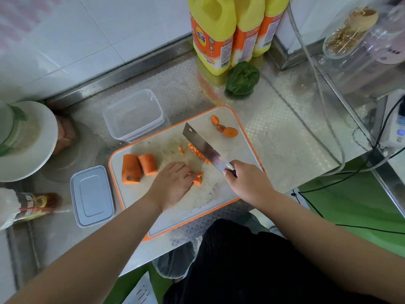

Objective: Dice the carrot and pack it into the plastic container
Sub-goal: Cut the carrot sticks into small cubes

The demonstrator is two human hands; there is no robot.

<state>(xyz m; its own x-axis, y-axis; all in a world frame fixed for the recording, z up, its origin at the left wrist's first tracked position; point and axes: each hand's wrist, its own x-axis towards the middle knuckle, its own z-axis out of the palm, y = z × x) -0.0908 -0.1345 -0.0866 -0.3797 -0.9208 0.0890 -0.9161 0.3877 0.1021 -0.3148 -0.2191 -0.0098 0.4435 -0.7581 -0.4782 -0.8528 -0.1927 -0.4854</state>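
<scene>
An orange-rimmed cutting board point(230, 189) lies on the steel counter. My left hand point(173, 183) presses down on a bundle of carrot strips point(198, 179) near the board's middle. My right hand point(245, 178) grips the handle of a cleaver point(203, 145), whose blade lies tilted beside small carrot dice point(196, 152). Two thick carrot chunks point(138, 167) rest at the board's left. Carrot end pieces point(225, 128) sit at its far corner. The clear plastic container point(133, 115) stands empty behind the board, its lid point(92, 196) to the left.
Three yellow oil bottles point(219, 34) and a green pepper point(242, 80) stand at the back. A white bowl point(24, 139) and a wrapped package point(26, 207) are at the left. Cables point(328, 132) and a power strip point(396, 132) lie at the right.
</scene>
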